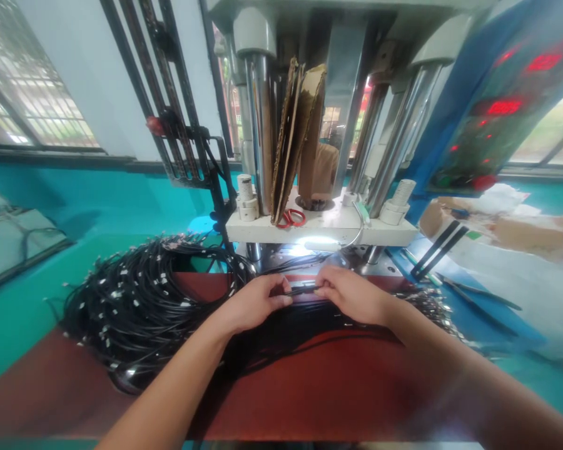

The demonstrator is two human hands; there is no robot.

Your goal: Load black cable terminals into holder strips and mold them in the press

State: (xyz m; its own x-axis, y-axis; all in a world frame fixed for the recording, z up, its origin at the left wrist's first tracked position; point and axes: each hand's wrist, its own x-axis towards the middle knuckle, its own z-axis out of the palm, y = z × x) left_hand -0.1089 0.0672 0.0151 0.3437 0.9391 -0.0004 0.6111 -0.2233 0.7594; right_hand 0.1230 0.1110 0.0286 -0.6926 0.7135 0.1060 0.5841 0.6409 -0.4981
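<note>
My left hand (261, 301) and my right hand (343, 292) face each other in front of a press machine (321, 226). Both are closed, thumb against fingers, on a short stretch of black cable (304, 290) running between them. A lit metal surface lies just behind the fingertips. Below my hands, a bundle of black cables (295, 328) stretches across the reddish-brown board (338, 381). To the left, a large coiled heap of black cables (136, 306) with small white tags or connectors spreads out. The far ends of the held cable cannot be made out.
Red-handled scissors (291, 218) and upright cardboard pieces (296, 137) rest on the press plate. A blue control panel (492, 112) with red digits stands at the right. Below it are long dark tweezers (478, 294) and cable ends (429, 309). A slotted black bracket (169, 119) rises at left.
</note>
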